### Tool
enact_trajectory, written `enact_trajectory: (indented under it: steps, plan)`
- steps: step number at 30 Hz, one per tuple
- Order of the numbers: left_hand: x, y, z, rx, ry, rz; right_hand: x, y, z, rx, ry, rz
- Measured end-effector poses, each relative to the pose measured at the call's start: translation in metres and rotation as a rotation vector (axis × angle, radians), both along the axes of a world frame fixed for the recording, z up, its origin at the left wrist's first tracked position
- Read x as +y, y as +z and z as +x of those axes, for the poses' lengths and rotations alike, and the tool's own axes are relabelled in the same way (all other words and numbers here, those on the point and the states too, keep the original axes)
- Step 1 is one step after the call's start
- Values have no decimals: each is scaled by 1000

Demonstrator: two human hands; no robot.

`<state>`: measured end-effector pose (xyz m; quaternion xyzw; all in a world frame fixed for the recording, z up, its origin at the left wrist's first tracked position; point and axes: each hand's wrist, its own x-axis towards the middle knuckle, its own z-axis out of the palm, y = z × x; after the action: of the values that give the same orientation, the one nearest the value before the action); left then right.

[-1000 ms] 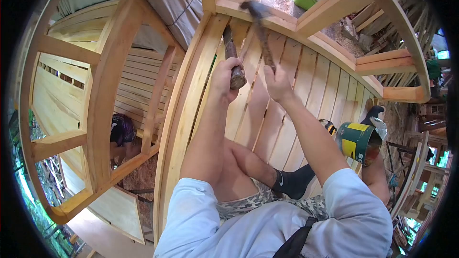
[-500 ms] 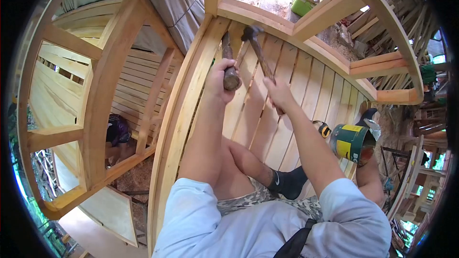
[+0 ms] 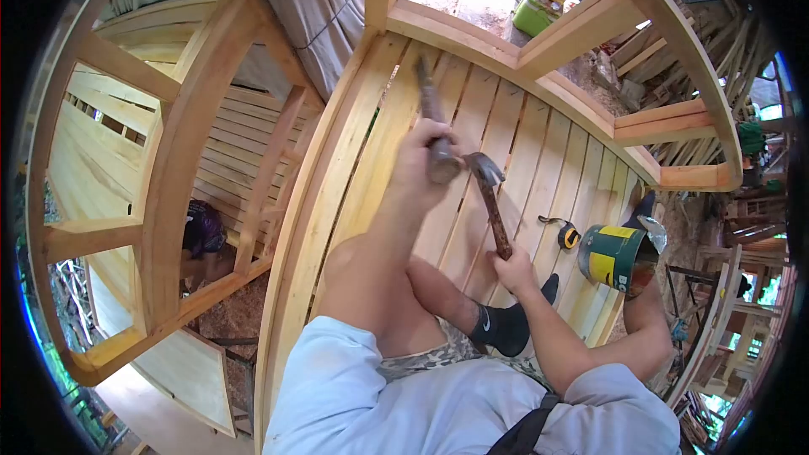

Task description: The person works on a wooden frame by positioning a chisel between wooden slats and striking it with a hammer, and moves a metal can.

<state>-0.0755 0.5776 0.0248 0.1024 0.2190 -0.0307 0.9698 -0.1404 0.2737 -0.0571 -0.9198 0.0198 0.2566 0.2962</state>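
Observation:
My left hand (image 3: 421, 160) is wrapped round a chisel-like tool (image 3: 430, 101) with a thick round handle, held over the wooden slats (image 3: 479, 109); its far end is blurred. In my right hand (image 3: 514, 273) is the handle of a hammer (image 3: 492, 202). The hammer's metal head is close to the butt of the tool's handle, on its right; whether they touch cannot be made out. Both tools are above the slatted surface, where several nails stick up near the far frame rail.
A tape measure (image 3: 569, 237) lies on the slats beside a green and yellow can (image 3: 608, 258). Curved wooden framing (image 3: 624, 25) rises beyond the slats. Another person (image 3: 202, 232) is behind the frame at left. A green container (image 3: 536, 10) stands outside.
The hammer and my right hand have come back toward my body. My left hand has shifted right with the chisel-like tool, which has moved away from the left-hand slats.

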Motion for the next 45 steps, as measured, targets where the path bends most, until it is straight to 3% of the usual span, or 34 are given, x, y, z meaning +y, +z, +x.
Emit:
enact_trajectory:
  steps: [9, 13, 21, 31, 35, 37, 45]
  plan:
    - [-12, -21, 11, -15, -208, -228, 9, 23, 7, 50, -34, 33]
    - [1, -18, 8, 33, -138, -77, 3, 16, 5, 33, -32, 85]
    - [46, -21, 2, 23, -230, -256, -8, -6, 6, -71, 42, 84]
    - [50, -46, 23, -14, -244, -345, -5, 6, 8, 76, -43, 93]
    - [29, -43, 30, 95, -232, -209, -15, -13, 6, 84, -56, 106]
    - [2, -42, 30, 166, -159, 181, -16, -13, 6, 92, -53, 110]
    - [-15, -40, 29, 185, -85, 261, -9, -5, 10, 67, -41, 195]
